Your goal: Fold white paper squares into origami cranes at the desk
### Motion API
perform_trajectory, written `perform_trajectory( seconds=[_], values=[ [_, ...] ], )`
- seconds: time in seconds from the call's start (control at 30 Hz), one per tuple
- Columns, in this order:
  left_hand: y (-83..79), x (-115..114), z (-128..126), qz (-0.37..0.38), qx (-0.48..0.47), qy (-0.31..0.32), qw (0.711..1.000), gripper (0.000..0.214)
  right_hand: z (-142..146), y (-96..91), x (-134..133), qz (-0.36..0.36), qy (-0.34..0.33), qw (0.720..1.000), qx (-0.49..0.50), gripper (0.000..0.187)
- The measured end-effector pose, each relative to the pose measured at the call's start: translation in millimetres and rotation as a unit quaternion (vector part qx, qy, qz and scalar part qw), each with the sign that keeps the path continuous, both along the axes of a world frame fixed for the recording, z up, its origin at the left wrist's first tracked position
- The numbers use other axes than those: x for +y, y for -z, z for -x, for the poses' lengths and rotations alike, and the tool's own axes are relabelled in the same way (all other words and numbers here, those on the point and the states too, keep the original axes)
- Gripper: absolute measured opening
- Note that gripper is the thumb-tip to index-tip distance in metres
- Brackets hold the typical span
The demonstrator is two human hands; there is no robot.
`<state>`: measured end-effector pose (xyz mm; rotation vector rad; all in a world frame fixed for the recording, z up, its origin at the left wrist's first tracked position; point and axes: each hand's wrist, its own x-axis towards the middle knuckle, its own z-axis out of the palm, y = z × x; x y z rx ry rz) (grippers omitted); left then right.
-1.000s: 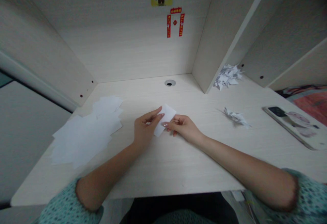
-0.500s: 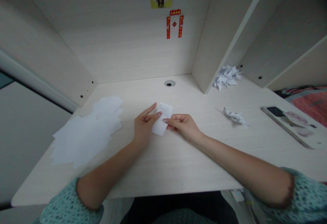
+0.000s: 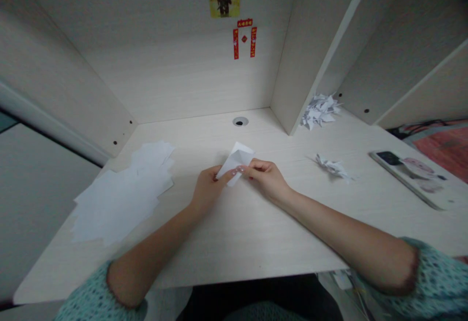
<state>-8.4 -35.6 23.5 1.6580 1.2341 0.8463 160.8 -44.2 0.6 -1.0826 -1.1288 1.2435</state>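
Note:
A small piece of folded white paper (image 3: 239, 154) is held between both hands over the middle of the desk. My left hand (image 3: 209, 188) grips its lower left side, thumb on top and the other fingers partly hidden behind it. My right hand (image 3: 268, 178) pinches the right edge, its thumb tip close to the left thumb tip. A flap stands up in the paper, with a fold across its face. To the left lies a spread pile of white paper sheets (image 3: 120, 199). Right of my hands sits a small cluster of folded paper pieces (image 3: 332, 167).
A heap of folded paper pieces (image 3: 320, 111) rests beside the upright divider panel (image 3: 292, 67). A phone (image 3: 409, 177) lies at the right, near red cloth (image 3: 442, 148). A round cable hole (image 3: 240, 122) is at the back of the desk (image 3: 219, 252).
The paper has turned and a flap of it is now raised. My left fingers have moved from its upper part to the lower left side, and the thumbs have come together.

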Motion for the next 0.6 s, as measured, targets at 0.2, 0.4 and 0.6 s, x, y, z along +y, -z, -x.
perform_trajectory(
  seconds=[0.2, 0.4, 0.6],
  values=[
    [-1.7, 0.4, 1.0, 0.011, 0.016, 0.009, 1.0, 0.043, 0.6, -5.1, -1.7, 0.022, -0.007, 0.999, 0.031, 0.029],
    [-3.5, 0.7, -0.2, 0.009, 0.013, 0.013, 1.0, 0.044, -0.9, -6.4, 1.0, 0.045, -0.019, 0.997, 0.06, 0.03],
    [-3.8, 0.5, -0.9, 0.033, -0.005, 0.021, 0.999, 0.043, -2.5, -8.3, 2.6, 0.065, -0.026, 0.994, 0.08, 0.027]
  ],
)
